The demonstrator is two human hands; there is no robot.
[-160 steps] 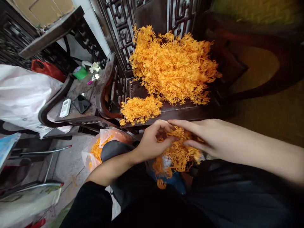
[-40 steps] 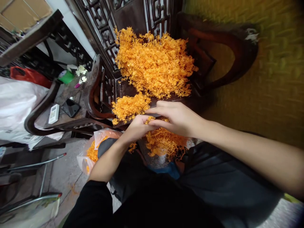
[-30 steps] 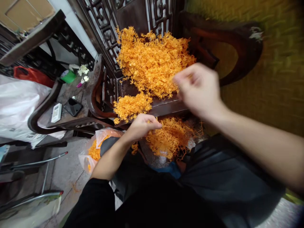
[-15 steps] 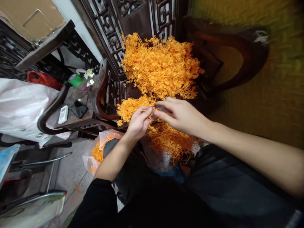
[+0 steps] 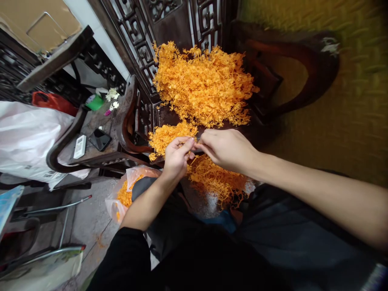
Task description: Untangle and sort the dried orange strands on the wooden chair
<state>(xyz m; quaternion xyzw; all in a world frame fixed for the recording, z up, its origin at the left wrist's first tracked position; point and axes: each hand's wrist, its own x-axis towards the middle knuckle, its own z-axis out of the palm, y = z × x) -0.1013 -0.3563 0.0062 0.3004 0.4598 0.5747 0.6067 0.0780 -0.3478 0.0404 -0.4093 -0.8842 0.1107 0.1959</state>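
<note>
My left hand [image 5: 178, 154] is closed in a pinch, with thin orange bits of a sprig showing at its fingertips. Against it, fingertip to fingertip, my right hand [image 5: 226, 147] is pinched closed too; what lies between its fingers is too small to make out. Just behind the left fingers sits a small heap of orange stringy sprigs [image 5: 169, 135]. Farther back on the dark wooden chair is a much larger pile of orange sprigs [image 5: 203, 87]. Below my hands, between my knees, lies a looser mass of orange strands [image 5: 216, 178], partly covered by my right hand.
Carved chair arms curve up on the left [image 5: 129, 117] and right [image 5: 315, 76]. A small side table [image 5: 91, 151] holds a black phone [image 5: 100, 139], a white box [image 5: 80, 146] and a green roll [image 5: 94, 102]. A plastic bag [image 5: 119, 202] with orange pieces stands on the floor.
My right hand's fingers, spread apart before, have come together into a pinch at the left fingertips. My left hand has stayed in nearly the same place.
</note>
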